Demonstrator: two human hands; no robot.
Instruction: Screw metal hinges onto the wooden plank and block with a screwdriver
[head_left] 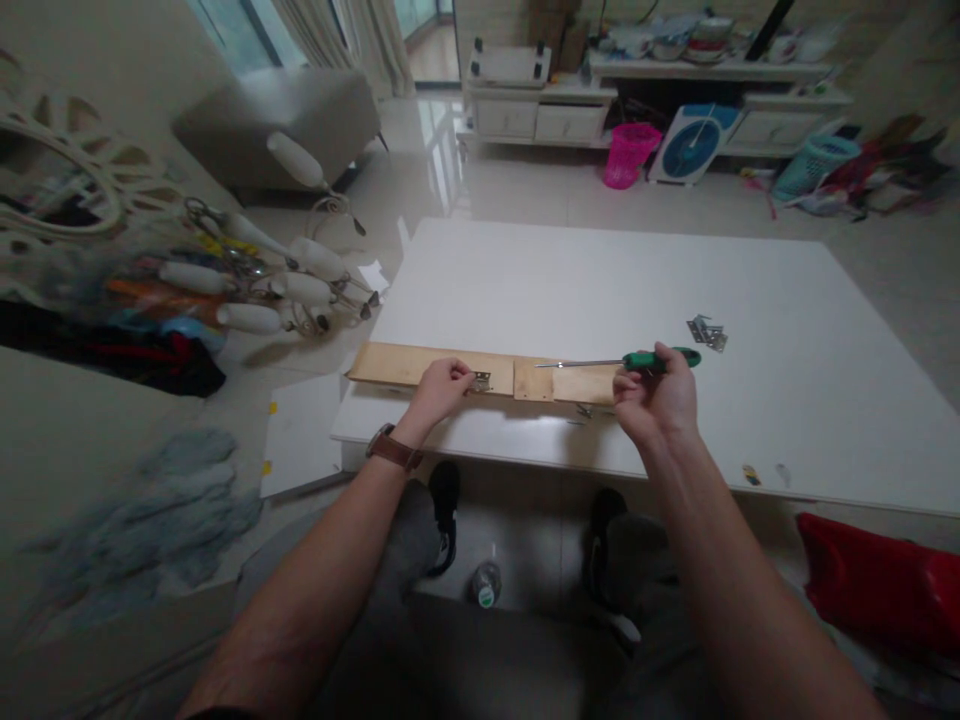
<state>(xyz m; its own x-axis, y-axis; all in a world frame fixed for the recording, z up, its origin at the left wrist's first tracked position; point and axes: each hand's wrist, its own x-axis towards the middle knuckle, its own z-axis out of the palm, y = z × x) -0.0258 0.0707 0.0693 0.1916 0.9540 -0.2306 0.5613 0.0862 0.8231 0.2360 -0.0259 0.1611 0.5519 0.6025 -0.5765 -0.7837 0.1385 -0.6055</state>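
Observation:
My left hand (444, 388) pinches a small metal hinge (482, 381) at the near edge of a long wooden board (405, 364). In my right hand (658, 395) is a screwdriver with a green handle (641, 361), its fingers closed round it. The long shaft (581, 364) points left, over a short wooden piece (533, 378) that lies across the board. Small metal bits (583, 410) lie by the board's near edge, too small to name. More metal hinges (707, 333) form a pile to the right on the white table (570, 280).
A small yellow and black item (751, 475) lies near the table's front edge. Below, a clear bottle (486, 583) stands on the floor between my feet. A red object (877, 580) is at the lower right. To the left stands a lamp with several white shades (300, 288).

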